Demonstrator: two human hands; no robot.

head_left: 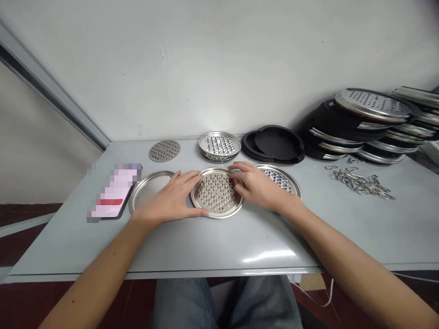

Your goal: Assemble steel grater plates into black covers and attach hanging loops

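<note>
A round metal grater plate (217,194) lies flat on the table between my hands. My left hand (173,197) has its fingers spread, with the thumb at the plate's lower left rim and the fingertips at its upper left edge. Beneath that hand is a smooth round metal plate (141,191), partly covered. My right hand (255,183) rests at the right rim of the middle plate, fingers bent and apart, not wrapped round anything. Another grater plate (291,183) lies partly under this hand and wrist.
Behind are a perforated disc (164,151), stacked graters (220,145) and black round trays (279,144). A phone (115,192) lies left. Tall stacks of black and metal discs (353,130) and a pile of metal clips (360,183) occupy the right. The table's front edge (222,273) is near my legs.
</note>
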